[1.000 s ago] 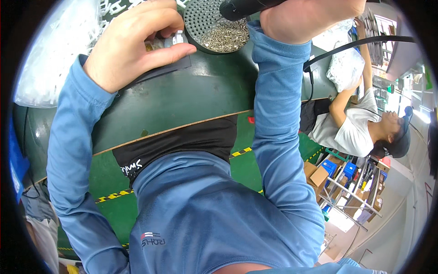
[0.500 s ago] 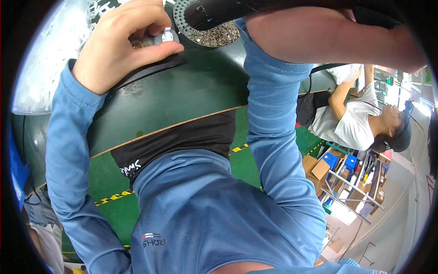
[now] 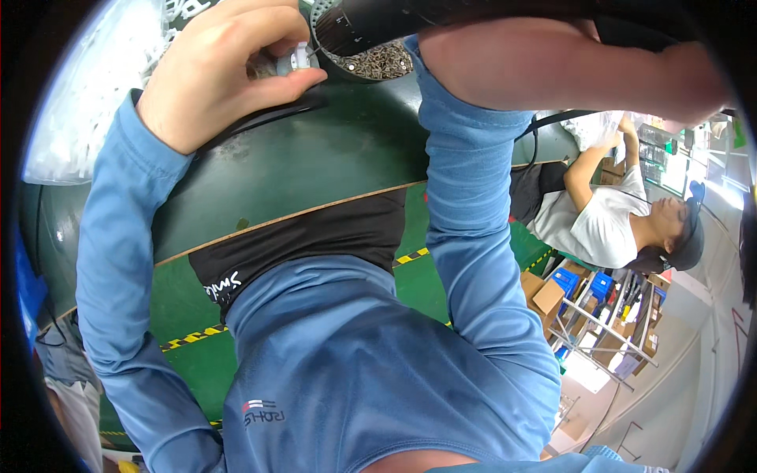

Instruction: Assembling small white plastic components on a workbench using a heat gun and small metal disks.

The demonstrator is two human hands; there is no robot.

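My left hand (image 3: 217,75) is closed at the upper left, pinching a small white plastic part (image 3: 299,58) between thumb and fingers. My right hand (image 3: 568,67) is wrapped round a black power screwdriver (image 3: 402,17) across the top; its fingers are mostly hidden. The screwdriver lies nearly level, its ridged nose toward my left hand. A thin bit reaches from the nose to the white part; whether it touches a screw there I cannot tell. Just behind the nose, many small screws (image 3: 377,63) lie in a round container. A dark flat strip (image 3: 272,117) lies under my left hand.
A clear bag of white plastic parts (image 3: 83,110) lies on the green table (image 3: 315,165) at the left. Loose white pieces (image 3: 186,8) lie beyond my left hand. A co-worker (image 3: 603,213) stands at the table on the right, before a shelf rack (image 3: 603,315) with boxes.
The screwdriver's nose has come down and left to the white part. My left hand has shifted slightly right with the part. The co-worker has moved a little.
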